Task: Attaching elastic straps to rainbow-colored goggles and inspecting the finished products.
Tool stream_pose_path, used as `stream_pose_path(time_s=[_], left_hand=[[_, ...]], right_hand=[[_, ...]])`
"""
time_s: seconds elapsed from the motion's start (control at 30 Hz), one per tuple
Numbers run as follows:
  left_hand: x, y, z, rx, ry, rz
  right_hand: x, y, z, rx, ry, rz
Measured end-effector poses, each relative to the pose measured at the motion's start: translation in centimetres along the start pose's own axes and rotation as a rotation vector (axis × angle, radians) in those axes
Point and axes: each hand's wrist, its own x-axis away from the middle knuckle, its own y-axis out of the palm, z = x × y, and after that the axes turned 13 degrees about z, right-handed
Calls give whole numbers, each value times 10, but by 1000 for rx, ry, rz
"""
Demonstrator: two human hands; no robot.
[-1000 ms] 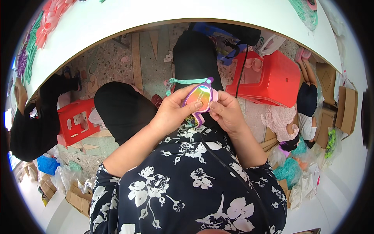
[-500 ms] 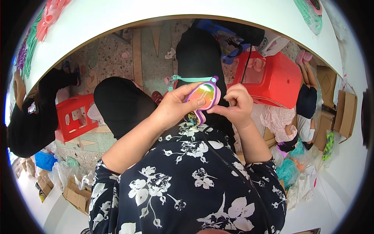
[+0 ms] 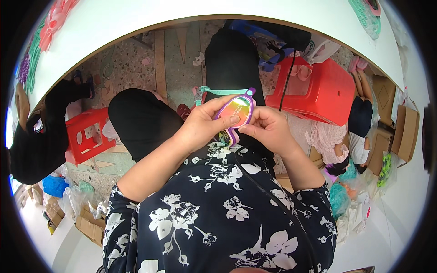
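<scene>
Over my lap I hold a pair of swim goggles (image 3: 237,112) with a purple frame, a shiny orange-yellow mirrored lens and a mint-green strap (image 3: 225,92). My left hand (image 3: 207,123) grips them from the left, its thumb lying across the lens. On the other side, my right hand (image 3: 270,127) pinches the right edge of the frame between thumb and curled fingers. One lens faces up; the second part of the frame hangs lower, toward my shirt, and is partly hidden. The strap runs left from the frame's far corner to a clear buckle.
A white table (image 3: 182,10) curves across the far side, with coral, green and purple straps (image 3: 55,28) at left and bagged goggles (image 3: 367,19) at right. Red plastic stools (image 3: 328,93) stand on both sides. Other people sit left and right. Cardboard boxes (image 3: 405,132) and plastic bags lie around.
My right hand has moved slightly left and closed in on the goggles' right edge, its fingers now tucked behind the frame. The left hand's hold is unchanged.
</scene>
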Motion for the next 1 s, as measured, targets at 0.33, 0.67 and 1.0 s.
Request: stream_pose_path(time_s=[0.33, 0.67, 1.0], left_hand=[[2, 8, 7, -91, 32, 29], [-4, 1, 1, -119, 57, -40], [-6, 2, 13, -268, 21, -113]], right_hand=[[12, 13, 5, -16, -82, 134], [4, -15, -19, 546, -572, 14], [-46, -24, -55, 619, -865, -237]])
